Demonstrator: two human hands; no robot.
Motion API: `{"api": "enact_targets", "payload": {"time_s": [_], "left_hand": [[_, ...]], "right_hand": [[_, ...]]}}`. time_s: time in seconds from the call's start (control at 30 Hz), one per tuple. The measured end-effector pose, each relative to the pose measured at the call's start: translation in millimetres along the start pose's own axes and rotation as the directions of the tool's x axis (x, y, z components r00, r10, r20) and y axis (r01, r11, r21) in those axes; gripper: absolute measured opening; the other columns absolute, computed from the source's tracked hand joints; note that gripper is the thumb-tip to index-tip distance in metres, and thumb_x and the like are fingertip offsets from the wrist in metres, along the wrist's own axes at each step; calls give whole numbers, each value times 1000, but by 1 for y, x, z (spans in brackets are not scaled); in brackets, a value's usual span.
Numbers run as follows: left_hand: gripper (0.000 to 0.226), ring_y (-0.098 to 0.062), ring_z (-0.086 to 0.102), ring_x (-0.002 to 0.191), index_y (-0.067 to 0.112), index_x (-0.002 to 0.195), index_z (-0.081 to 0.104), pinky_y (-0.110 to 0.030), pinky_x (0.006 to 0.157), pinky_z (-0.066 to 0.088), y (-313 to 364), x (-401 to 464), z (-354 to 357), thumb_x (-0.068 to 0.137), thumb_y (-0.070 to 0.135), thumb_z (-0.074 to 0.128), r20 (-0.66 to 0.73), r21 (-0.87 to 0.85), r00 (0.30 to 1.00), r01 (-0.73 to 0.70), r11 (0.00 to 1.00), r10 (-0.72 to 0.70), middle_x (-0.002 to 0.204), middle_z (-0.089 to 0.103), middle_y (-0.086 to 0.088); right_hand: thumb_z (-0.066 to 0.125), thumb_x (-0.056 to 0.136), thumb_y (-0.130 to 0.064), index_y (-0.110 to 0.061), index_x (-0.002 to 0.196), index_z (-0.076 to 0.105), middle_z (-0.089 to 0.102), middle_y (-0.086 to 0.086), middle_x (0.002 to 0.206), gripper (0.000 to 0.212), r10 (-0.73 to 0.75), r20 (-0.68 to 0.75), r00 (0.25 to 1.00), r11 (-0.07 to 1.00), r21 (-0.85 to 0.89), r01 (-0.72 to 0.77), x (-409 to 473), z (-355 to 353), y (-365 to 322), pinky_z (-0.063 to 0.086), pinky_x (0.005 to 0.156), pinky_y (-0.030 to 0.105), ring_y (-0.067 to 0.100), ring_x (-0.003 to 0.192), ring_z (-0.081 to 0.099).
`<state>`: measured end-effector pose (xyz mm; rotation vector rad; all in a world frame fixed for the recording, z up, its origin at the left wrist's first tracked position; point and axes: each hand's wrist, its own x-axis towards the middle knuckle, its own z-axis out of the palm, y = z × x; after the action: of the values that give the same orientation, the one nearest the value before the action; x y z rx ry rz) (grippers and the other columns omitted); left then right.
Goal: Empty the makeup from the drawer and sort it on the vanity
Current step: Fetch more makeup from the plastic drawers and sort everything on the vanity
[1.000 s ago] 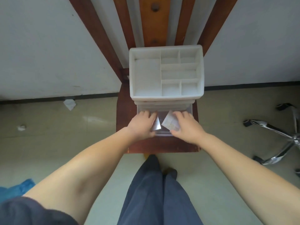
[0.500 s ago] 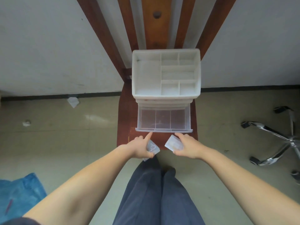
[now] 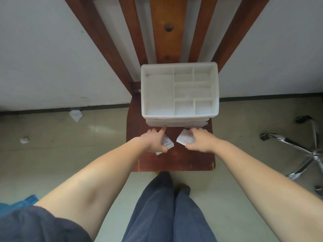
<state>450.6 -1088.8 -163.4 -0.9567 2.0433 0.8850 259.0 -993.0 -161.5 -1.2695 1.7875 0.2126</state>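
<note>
A white plastic organizer (image 3: 180,117) with empty top compartments stands on a dark wooden chair seat (image 3: 174,159). Its clear drawer (image 3: 176,123) is pushed in under the top tray. My left hand (image 3: 153,142) holds a small clear packet (image 3: 167,143), its index finger stretched out to the drawer front. My right hand (image 3: 199,141) grips a second pale packet (image 3: 185,138) just in front of the drawer's right end.
The chair back's slats (image 3: 167,32) rise behind the organizer against a white wall. A chrome swivel-chair base (image 3: 307,152) stands on the floor at right. Crumpled paper scraps (image 3: 76,115) lie at left, blue cloth (image 3: 26,202) at lower left. My dark trousers (image 3: 167,206) are below.
Both hands lifted a packet each out of the open drawer and drew back. The drawer has since gone from open to pushed in, with my left index finger at its front.
</note>
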Motion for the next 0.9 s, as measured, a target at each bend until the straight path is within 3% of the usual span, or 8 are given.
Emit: {"api": "enact_targets", "payload": {"time_s": [0.1,0.2,0.33,0.43,0.57,0.7,0.9], "left_hand": [[105,-37,24,136,29,148,-14,-48,105,37,-1,3,-9,78,47,62,-13,16,1000,-15,1000,15,152,20,-17],[100,-38,27,134,29,149,-7,-48,101,37,-3,3,-12,78,46,61,-25,90,1000,-2,996,5,149,25,-18],[87,-34,35,126,16,145,20,-46,100,41,-5,-12,-16,76,42,64,-42,3,998,40,999,-39,139,38,-16],[68,-29,39,118,12,132,38,-44,97,43,-4,-38,-19,75,41,64,-138,-61,989,53,997,-61,126,44,-11],[66,-27,40,114,13,131,38,-44,93,45,3,-88,-18,77,42,62,-306,-115,947,65,991,-97,118,44,-9],[75,-27,39,116,13,141,28,-41,93,45,9,-141,1,79,42,60,-464,-184,859,144,972,-216,123,43,-9],[80,-28,40,115,14,144,23,-38,90,44,33,-230,76,79,43,60,-603,-434,615,280,856,-507,123,44,-9]], "right_hand": [[61,80,-38,-10,139,35,42,15,138,71,27,-99,995,1000,7,-27,6,-4,-2,39,98,36,33,127,38],[60,80,-37,-13,144,31,38,14,143,74,16,-85,996,999,-32,-18,9,-8,-3,37,104,37,33,131,34],[62,78,-40,-14,141,35,41,14,139,73,-5,-25,1000,995,-98,3,-2,-15,-3,39,100,37,34,127,36],[62,78,-40,-16,135,39,44,12,132,66,-67,-29,997,988,-144,62,-20,-24,-9,41,96,36,31,121,39],[61,79,-36,-18,129,43,42,8,130,56,-245,-58,968,946,-232,225,-51,-39,-29,43,94,36,26,121,36],[63,80,-34,-18,125,44,40,6,130,52,-475,-97,874,829,-382,408,-76,-49,-54,42,92,35,25,122,35],[63,82,-33,-18,114,49,40,6,135,38,-808,-66,585,504,-590,631,-124,-42,-98,40,97,34,28,124,37]]}}
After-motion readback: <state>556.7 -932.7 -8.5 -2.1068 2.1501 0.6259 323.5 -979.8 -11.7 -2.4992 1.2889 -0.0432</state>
